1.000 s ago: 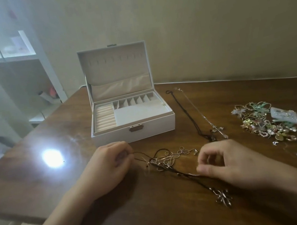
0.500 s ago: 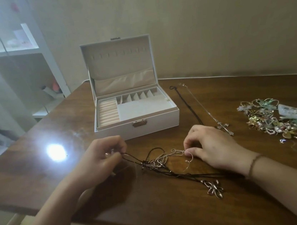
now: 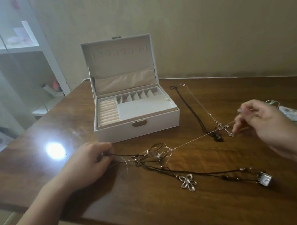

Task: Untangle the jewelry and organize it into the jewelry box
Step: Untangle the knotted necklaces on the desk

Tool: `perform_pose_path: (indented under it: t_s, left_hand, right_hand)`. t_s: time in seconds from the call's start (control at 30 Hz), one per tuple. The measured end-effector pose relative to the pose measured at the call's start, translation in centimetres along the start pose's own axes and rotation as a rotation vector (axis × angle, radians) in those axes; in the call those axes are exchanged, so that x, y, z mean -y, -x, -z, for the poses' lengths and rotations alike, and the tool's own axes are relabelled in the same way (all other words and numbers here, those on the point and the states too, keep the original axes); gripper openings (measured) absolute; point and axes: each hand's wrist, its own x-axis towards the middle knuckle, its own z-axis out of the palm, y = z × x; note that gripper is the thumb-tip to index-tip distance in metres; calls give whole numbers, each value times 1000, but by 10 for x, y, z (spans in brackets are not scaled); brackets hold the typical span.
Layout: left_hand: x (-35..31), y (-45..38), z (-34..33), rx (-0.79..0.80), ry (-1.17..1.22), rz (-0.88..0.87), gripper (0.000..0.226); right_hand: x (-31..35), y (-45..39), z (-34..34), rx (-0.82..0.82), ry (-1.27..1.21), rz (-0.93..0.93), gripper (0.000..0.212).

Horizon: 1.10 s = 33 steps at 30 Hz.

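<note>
A tangle of chains and dark cords (image 3: 152, 155) lies on the wooden table (image 3: 156, 214) in front of me. My left hand (image 3: 89, 161) pinches the dark cord at the tangle's left end. My right hand (image 3: 262, 119) pinches a thin silver chain (image 3: 201, 137), stretched taut from the tangle up to the right. A dark cord with a flower pendant (image 3: 188, 182) and a square metal pendant (image 3: 264, 180) trails to the right. The white jewelry box (image 3: 138, 128) stands open behind the tangle, its compartments empty.
A black cord necklace (image 3: 193, 112) and a silver cross necklace (image 3: 224, 128) lie straight to the right of the box. A pile of small jewelry (image 3: 294, 115) sits at the right edge, partly hidden by my right hand. A white shelf (image 3: 24, 49) stands at the left.
My right hand has lifted from the tangle and moved up and right, drawing the silver chain out taut. The left hand stays on the cord at the tangle's left end.
</note>
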Motion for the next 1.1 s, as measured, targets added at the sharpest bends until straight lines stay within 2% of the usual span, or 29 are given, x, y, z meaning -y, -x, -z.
perform_pose_path:
  t_s: [0.13, 0.2, 0.3, 0.33, 0.4, 0.5, 0.6, 0.63, 0.7, 0.77, 0.8, 0.83, 0.87, 0.9, 0.97, 1.03, 1.1]
  left_hand:
    - [12, 1, -1, -21, -137, 9, 11]
    - [18, 2, -2, -46, -195, -17, 20]
    - [28, 4, 0, -52, -289, -54, 27]
    - [29, 5, 3, -46, -335, -38, 27]
    - [30, 6, 7, -75, -438, -6, 27]
    - [25, 5, 13, -115, -476, 70, 10]
    - [14, 3, 20, -8, -427, 91, 39]
    - [8, 1, 23, 6, -424, 41, 44]
    - [-15, 2, 30, -120, -406, -3, 36]
    - [-56, -5, 35, -377, -300, -15, 15]
    - [-80, -12, 34, -458, -202, -46, 11]
    - [-107, -21, 29, -429, -29, -91, 12]
    - [-132, -32, 20, -298, 152, -136, 13]
    - [-155, -45, 8, -131, 231, -185, 13]
    - [-187, -71, -25, 151, 43, -311, 14]
    - [-202, -93, -58, 281, -79, -340, 14]
    - [-205, -110, -82, 357, -58, -289, 14]
  right_hand:
    - [-1, 4, 14, -118, -203, -26, 21]
    - [-4, 4, 25, -188, -402, -14, 22]
    - [-8, 4, 43, -230, -637, 40, 11]
    - [-10, 6, 48, -230, -677, 43, 19]
    - [-12, 10, 53, -229, -662, 44, 27]
    - [-3, 15, 45, -98, -610, 71, 23]
    - [3, 21, 38, -38, -489, 78, 23]
    - [7, 23, 36, -29, -468, 87, 20]
    - [18, 26, 32, 1, -485, 111, 15]
    - [28, 28, 31, 29, -536, 123, 14]
    - [34, 29, 31, 44, -552, 128, 13]
    - [39, 30, 32, 59, -553, 138, 13]
    - [43, 32, 32, 65, -534, 143, 14]
    - [45, 35, 33, 71, -501, 147, 15]
    - [43, 45, 38, 82, -408, 152, 18]
    - [35, 58, 46, 82, -306, 183, 27]
    - [20, 71, 58, 57, -141, 244, 43]
